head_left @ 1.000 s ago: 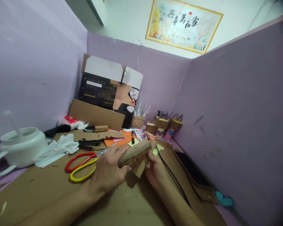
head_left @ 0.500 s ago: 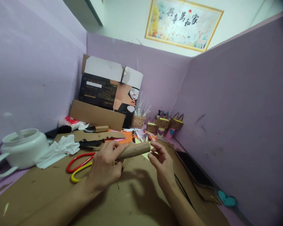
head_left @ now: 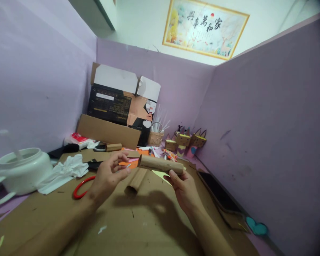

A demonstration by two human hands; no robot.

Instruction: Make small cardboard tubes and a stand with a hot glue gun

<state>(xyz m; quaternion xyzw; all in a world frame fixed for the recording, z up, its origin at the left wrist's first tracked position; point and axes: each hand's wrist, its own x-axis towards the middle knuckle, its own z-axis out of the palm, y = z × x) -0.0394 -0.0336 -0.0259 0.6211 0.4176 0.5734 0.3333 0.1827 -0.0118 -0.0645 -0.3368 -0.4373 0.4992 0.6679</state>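
Brown tube [head_left: 160, 164] now in right hand [head_left: 185, 188]; left hand [head_left: 108, 176] freed.

cardboard tube [head_left: 160, 164]: brown | scissors handle [head_left: 76, 193]: red | pot [head_left: 26, 174]: white | heart [head_left: 260, 229]: teal | partition [head_left: 269, 106]: lilac

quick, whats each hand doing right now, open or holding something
Left hand: open, apparently empty, near one end of the cardboard tube.
Right hand: closed on the tube's other end.

Left hand [head_left: 108, 177] and right hand [head_left: 185, 188] bare, fingers [head_left: 120, 156] slender. Wrists [head_left: 92, 200] bare. Forearms [head_left: 206, 227] slim, bare as far as lower edge of view.
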